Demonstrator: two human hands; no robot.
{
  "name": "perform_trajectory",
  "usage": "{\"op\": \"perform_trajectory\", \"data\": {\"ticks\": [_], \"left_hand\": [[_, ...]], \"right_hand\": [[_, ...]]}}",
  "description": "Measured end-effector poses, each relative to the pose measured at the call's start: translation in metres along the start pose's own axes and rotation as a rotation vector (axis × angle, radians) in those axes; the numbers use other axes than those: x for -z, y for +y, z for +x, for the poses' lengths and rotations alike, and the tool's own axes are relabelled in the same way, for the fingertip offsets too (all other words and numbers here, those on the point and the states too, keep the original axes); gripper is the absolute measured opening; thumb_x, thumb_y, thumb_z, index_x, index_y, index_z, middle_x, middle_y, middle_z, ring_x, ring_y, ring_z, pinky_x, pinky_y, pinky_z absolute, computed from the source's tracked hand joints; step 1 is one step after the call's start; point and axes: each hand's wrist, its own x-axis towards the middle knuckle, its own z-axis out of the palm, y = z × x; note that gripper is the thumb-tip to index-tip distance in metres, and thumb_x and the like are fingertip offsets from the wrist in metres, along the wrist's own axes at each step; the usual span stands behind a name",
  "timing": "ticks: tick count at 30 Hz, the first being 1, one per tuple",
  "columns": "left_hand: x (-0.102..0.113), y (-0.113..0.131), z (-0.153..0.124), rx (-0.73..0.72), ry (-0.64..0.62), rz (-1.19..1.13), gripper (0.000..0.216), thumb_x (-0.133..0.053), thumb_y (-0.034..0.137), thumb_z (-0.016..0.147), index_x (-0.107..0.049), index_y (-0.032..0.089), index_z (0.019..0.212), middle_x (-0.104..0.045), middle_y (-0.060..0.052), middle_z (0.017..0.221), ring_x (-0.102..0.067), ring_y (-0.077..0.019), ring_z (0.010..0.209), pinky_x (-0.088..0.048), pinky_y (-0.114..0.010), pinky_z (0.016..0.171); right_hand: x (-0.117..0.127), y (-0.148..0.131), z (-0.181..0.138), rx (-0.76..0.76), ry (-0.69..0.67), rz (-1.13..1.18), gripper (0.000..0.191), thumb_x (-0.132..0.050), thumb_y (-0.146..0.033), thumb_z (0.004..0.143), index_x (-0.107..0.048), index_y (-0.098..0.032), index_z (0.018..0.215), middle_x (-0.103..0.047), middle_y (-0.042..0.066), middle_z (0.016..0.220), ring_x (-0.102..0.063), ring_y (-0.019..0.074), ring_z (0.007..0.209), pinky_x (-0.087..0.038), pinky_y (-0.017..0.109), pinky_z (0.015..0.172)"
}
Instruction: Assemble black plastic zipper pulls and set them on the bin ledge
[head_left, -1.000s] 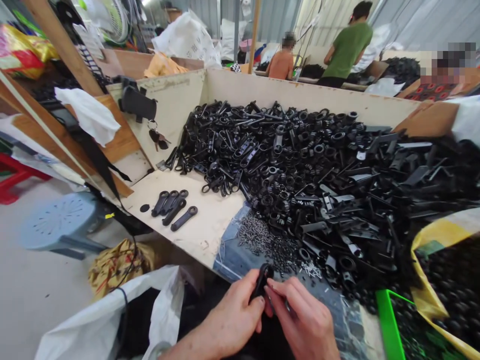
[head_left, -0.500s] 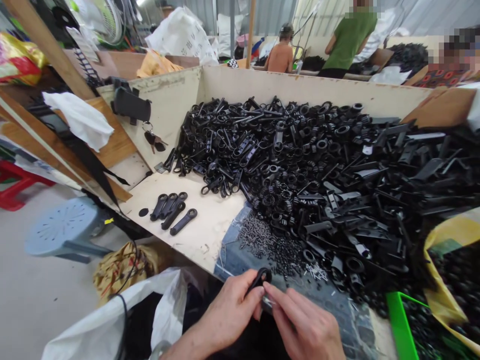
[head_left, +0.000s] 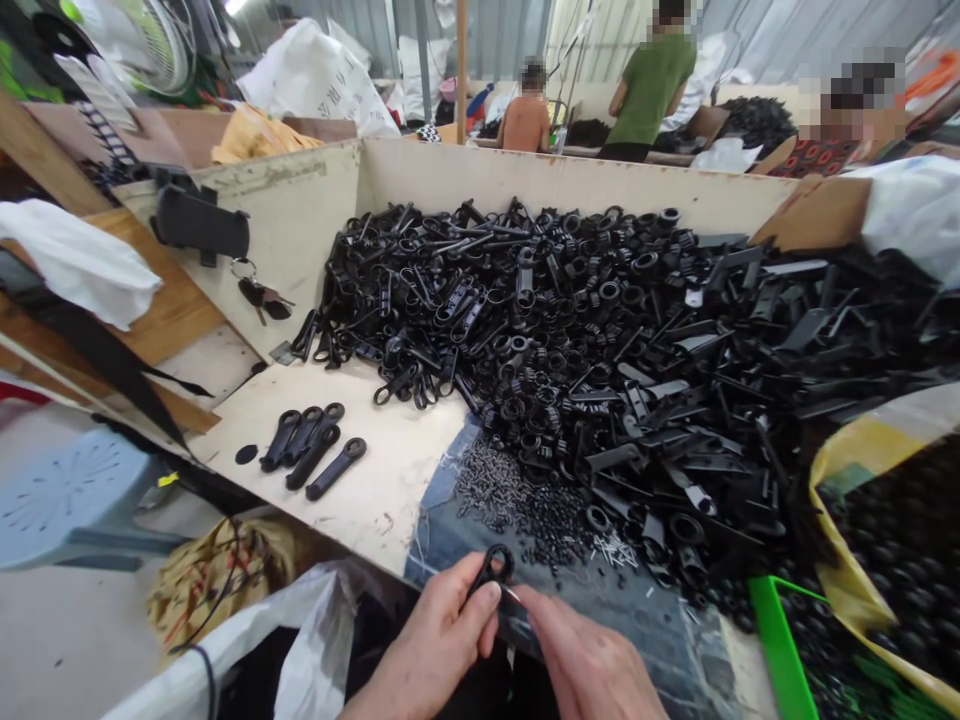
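At the front edge of the bench, my left hand point(head_left: 442, 630) is closed around a black plastic handle part point(head_left: 495, 565), its ring end up. Close against it, my right hand point(head_left: 585, 650) pinches a thin pale pin point(head_left: 513, 595) whose tip points at the ring; whether it touches cannot be made out. Under and beyond my hands lies a dark blue cloth point(head_left: 442, 515) with small metal pieces point(head_left: 491, 480), tiny black pieces point(head_left: 559, 525) and white pins point(head_left: 615, 549). Several similar handle parts point(head_left: 336, 470) lie side by side on the pale board to the left.
A large heap of black plastic parts point(head_left: 525, 310) fills the walled bench. At right stand a green bin point(head_left: 780, 650) and a yellow sack point(head_left: 847, 500) of black pieces. A phone holder point(head_left: 202, 220) and keys point(head_left: 262, 298) hang at left. Other people point(head_left: 651, 90) are behind.
The camera view has turned slightly right. My right fingertips have drawn back a little from the handle part's ring, and a thin pale pin shows between them. My left hand keeps its hold.
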Motion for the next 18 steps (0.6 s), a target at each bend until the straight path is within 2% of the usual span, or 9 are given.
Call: {"op": "perform_trajectory", "data": {"ticks": [4,9,14,18], "left_hand": [[-0.001,-0.001,0.000,-0.003,0.007,-0.003,0.033,-0.047,0.052,0.101,-0.056,0.020,0.102,-0.046,0.010,0.058,-0.027,-0.0068,0.044,-0.020,-0.022,0.046],[-0.003,-0.003,0.001,-0.004,0.055,0.003,0.036,-0.048,0.055,0.099,-0.057,0.020,0.096,-0.045,0.009,0.056,-0.030,-0.0082,0.047,-0.023,-0.022,0.048],[-0.006,-0.005,0.004,-0.013,0.120,-0.006,0.039,-0.051,0.058,0.096,-0.057,0.020,0.089,-0.045,0.008,0.054,-0.035,-0.0100,0.048,-0.026,-0.022,0.048],[-0.008,-0.005,0.004,-0.004,0.148,-0.054,0.041,-0.054,0.061,0.093,-0.058,0.020,0.087,-0.046,0.008,0.054,-0.037,-0.0105,0.050,-0.027,-0.021,0.048]], "right_hand": [[-0.007,0.003,0.001,0.019,0.011,-0.048,0.057,-0.040,-0.001,0.081,-0.059,-0.021,0.131,-0.079,0.005,0.093,-0.078,0.0169,0.071,-0.060,0.019,0.064],[-0.009,0.004,0.001,0.043,-0.021,-0.171,0.062,-0.040,0.002,0.072,-0.057,-0.017,0.129,-0.079,0.004,0.087,-0.077,0.0173,0.065,-0.058,0.019,0.055],[-0.014,0.002,0.000,0.065,-0.035,-0.399,0.071,-0.047,0.001,0.060,-0.057,-0.014,0.129,-0.075,0.003,0.079,-0.072,0.0172,0.051,-0.047,0.023,0.041],[-0.017,-0.002,0.000,0.040,-0.092,-0.453,0.067,-0.053,0.000,0.065,-0.055,-0.015,0.130,-0.073,0.002,0.077,-0.069,0.0151,0.051,-0.039,0.023,0.041]]}}
